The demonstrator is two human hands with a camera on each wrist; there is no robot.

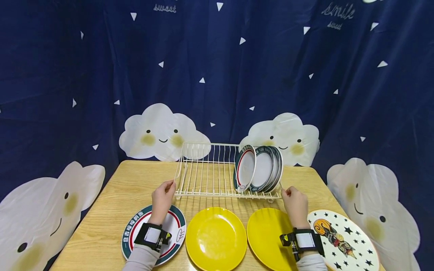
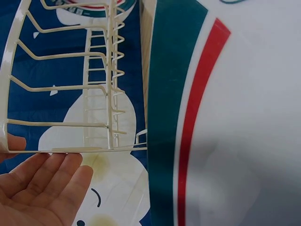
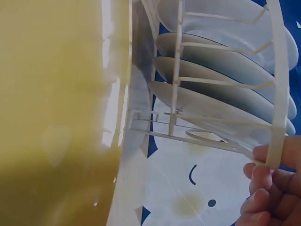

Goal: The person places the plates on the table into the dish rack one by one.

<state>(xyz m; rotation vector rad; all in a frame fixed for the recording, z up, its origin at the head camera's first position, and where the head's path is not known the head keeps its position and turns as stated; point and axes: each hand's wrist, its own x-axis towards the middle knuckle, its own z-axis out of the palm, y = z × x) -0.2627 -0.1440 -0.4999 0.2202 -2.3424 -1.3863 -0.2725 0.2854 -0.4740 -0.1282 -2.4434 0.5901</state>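
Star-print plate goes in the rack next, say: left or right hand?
Right, most likely: the star-print plate lies beside the right hand, which holds the near right corner of the rack. The left hand holds the near left corner, across two yellow plates. Either would first have to let go.

Rack [image 1: 203, 194] at mid-width, toward bench's [image 1: 135, 177] far edge; upright plates [image 1: 264, 165] in its right half. Before it, along near edge, left to right: first plate [image 1: 177, 222], second plate [image 1: 216, 239], third plate [image 1: 268, 229], fourth plate [image 1: 346, 241]. Left hand [image 1: 163, 199] at rack's front-left corner; right hand [image 1: 295, 201], front-right. Curtain [image 1: 217, 49] behind bench.
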